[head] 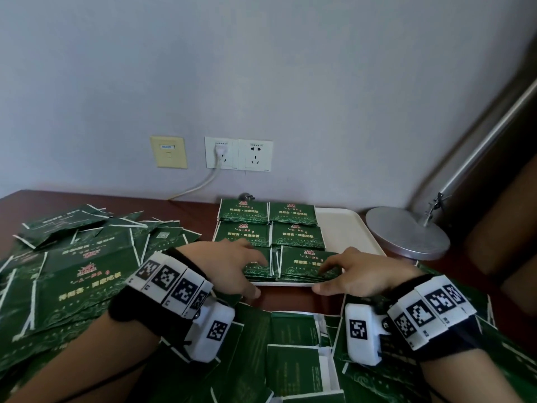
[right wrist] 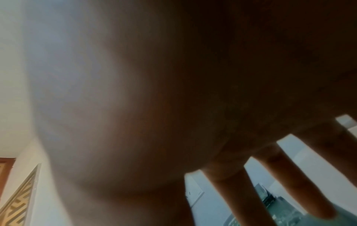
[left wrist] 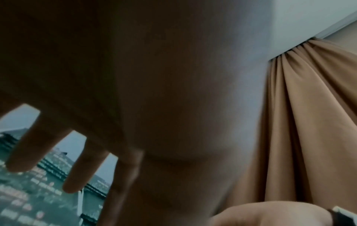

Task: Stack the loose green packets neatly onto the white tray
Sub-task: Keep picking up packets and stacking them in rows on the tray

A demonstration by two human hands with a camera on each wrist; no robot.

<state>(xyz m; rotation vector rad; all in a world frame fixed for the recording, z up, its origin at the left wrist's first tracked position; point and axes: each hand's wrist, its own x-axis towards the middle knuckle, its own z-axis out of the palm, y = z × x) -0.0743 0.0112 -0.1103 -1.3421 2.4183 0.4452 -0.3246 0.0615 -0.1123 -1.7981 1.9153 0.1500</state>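
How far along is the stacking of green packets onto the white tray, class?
Done: four neat stacks fill the far left of the white tray. In hand: the left hand and right hand rest on the two near stacks, seemingly squaring them. Left: heaps of loose packets cover the table, and the tray's right side is bare.

Counter against a grey wall, with sockets and a lamp base.
The dark red-brown counter (head: 186,209) meets a grey wall (head: 261,68). On the wall sit a yellowed plate (head: 168,152) and two white sockets (head: 239,154); a plug (head: 220,148) fills the left one, its white cord (head: 195,186) trailing down to the counter. A round metal base (head: 406,231) stands at right, its pole (head: 488,135) slanting upward. A tan curtain (left wrist: 309,122) hangs beyond.
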